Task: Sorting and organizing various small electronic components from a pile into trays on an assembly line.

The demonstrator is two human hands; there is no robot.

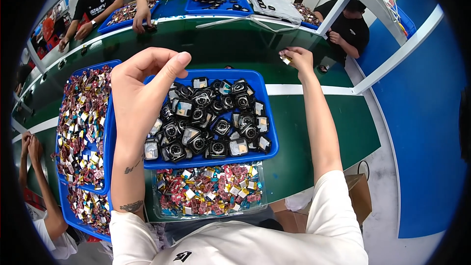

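My left hand (pixel 147 81) is raised over the left side of a blue tray (pixel 273 142), its fingers curled in and the thumb lying across them. Whatever those fingers may hold is hidden. Filling the tray are many black smartwatch cases (pixel 222 126), some showing round sensor backs, others pale insides. Stretched out to the far right, my right hand (pixel 298 60) pinches a small electronic part (pixel 285 59) with white and yellow pieces, above the green belt (pixel 265 44). A single black watch case (pixel 322 68) lies on the belt just right of that hand.
A clear tray (pixel 159 206) of red, white and yellow parts sits close to my body. Blue trays (pixel 109 167) of similar parts stand at left. White frame posts (pixel 397 59) rise at right. Co-workers sit across the belt, near a blue tray (pixel 216 13), and at left.
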